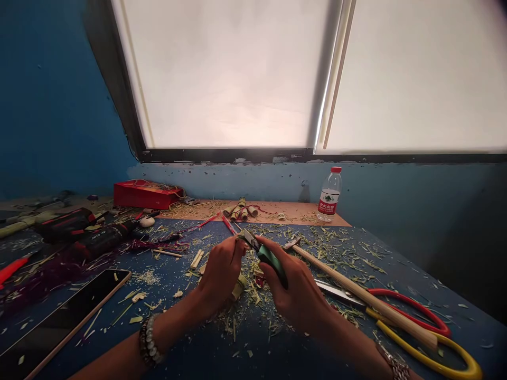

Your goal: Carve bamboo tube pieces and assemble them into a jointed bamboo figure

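In the middle of the head view, my right hand is wrapped round a green-handled tool with a short metal head. I cannot tell whether it is a knife or pliers. The metal head meets the fingertips of my left hand, which are closed in a pinch on a small piece, mostly hidden by the fingers. Below and between the hands lies a short piece of green bamboo, partly covered by my left hand. Green shavings lie on the blue tabletop around it.
Right of my hands lie a wooden-handled hammer and big scissors with red and yellow handles. A phone and a black power drill are at left. Farther back are bamboo pieces, a red box and a water bottle.
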`<state>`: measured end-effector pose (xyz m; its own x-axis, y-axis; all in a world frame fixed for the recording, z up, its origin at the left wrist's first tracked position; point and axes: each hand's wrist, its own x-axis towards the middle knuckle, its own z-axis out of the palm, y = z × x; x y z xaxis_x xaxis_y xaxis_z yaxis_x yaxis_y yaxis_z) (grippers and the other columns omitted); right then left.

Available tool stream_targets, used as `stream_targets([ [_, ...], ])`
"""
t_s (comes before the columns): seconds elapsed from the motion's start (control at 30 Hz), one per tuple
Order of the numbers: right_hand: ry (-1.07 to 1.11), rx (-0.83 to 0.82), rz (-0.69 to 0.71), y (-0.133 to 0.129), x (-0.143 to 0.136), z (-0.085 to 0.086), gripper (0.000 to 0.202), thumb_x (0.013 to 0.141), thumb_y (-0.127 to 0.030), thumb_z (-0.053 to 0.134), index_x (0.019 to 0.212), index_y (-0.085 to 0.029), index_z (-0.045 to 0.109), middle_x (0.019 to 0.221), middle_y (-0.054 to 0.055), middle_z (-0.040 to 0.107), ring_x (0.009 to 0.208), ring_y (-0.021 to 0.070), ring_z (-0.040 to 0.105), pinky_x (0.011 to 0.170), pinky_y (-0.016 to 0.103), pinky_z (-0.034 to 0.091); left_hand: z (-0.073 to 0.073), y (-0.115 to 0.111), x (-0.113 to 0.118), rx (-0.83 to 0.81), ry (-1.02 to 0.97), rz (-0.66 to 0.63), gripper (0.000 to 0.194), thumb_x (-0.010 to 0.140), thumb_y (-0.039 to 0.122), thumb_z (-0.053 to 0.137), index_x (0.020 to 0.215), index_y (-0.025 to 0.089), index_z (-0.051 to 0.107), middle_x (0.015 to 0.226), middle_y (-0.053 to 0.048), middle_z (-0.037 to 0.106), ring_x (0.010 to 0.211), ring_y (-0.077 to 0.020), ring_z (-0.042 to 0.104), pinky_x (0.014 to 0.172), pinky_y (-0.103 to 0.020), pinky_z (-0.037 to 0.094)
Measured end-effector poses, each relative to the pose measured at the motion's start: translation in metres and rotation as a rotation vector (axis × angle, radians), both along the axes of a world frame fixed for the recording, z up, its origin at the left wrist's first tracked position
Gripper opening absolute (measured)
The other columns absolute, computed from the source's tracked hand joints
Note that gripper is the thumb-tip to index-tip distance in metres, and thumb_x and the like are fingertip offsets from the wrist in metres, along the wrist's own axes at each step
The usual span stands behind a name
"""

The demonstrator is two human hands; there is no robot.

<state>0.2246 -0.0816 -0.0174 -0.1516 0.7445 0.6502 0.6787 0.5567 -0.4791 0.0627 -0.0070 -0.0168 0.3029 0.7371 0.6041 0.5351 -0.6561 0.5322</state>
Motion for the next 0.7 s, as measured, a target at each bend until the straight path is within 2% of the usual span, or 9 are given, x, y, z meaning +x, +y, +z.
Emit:
stream_targets([
  [0.17,0.041,-0.034,-0.081,0.004,-0.001,0.002,0.035,0.098,-0.028,0.045,0.13,-0.016,0.054,0.07,0.002,0.065,0.054,0.0179,0.056,0.054,0.028,0.039,0.0,-0.003,0.004,-0.001,-0.013,0.011,0.035,0.1,0.033,0.034,0.071,0.021,0.049,0.064,0.0,0.056,0.055,-0.0151,0.046,0.055,-0.028,0.03],
  [0.23,0.082,-0.048,-0.091,0.006,0.0,0.004,0.037,0.099,-0.029,0.046,0.131,-0.015,0.054,0.07,0.003,0.065,0.055,0.0179,0.057,0.054,0.027,0.039,0.002,-0.003,0.005,-0.027,-0.064,0.006,0.036,0.1,0.035,0.033,0.07,0.021,0.048,0.063,0.001,0.055,0.055,-0.0148,0.045,0.055,-0.028,0.03],
  [0.37,0.159,-0.013,-0.013,0.007,0.006,0.005,0.05,0.101,-0.031,0.045,0.149,-0.015,0.042,0.074,0.002,0.064,0.053,0.0145,0.052,0.052,0.025,0.038,0.005,0.001,0.003,-0.11,-0.148,-0.005,0.042,0.1,0.043,0.031,0.068,0.021,0.046,0.06,0.002,0.049,0.054,-0.0144,0.04,0.053,-0.028,0.027],
  [0.5,0.06,0.058,0.106,0.007,0.016,0.003,0.054,0.103,-0.03,0.044,0.155,-0.021,0.032,0.069,-0.003,0.056,0.052,0.0129,0.046,0.052,0.025,0.035,0.004,0.002,0.001,-0.197,-0.209,-0.128,0.042,0.099,0.047,0.032,0.068,0.022,0.043,0.06,0.003,0.041,0.054,-0.0134,0.033,0.053,-0.028,0.026],
  [0.6,-0.052,0.075,0.187,0.007,0.023,0.003,0.051,0.102,-0.026,0.044,0.152,-0.024,0.035,0.072,-0.003,0.059,0.055,0.0134,0.048,0.055,0.026,0.036,0.003,0.001,0.0,-0.222,-0.225,-0.199,0.041,0.097,0.047,0.035,0.066,0.022,0.039,0.061,0.004,0.036,0.055,-0.013,0.029,0.053,-0.028,0.024],
  [0.7,-0.09,0.063,0.213,0.006,0.026,0.005,0.045,0.101,-0.024,0.046,0.145,-0.024,0.042,0.078,-0.001,0.062,0.059,0.0139,0.052,0.058,0.026,0.038,0.003,0.0,-0.002,-0.223,-0.207,-0.206,0.039,0.097,0.045,0.036,0.065,0.022,0.039,0.062,0.003,0.035,0.057,-0.0135,0.029,0.054,-0.029,0.023],
])
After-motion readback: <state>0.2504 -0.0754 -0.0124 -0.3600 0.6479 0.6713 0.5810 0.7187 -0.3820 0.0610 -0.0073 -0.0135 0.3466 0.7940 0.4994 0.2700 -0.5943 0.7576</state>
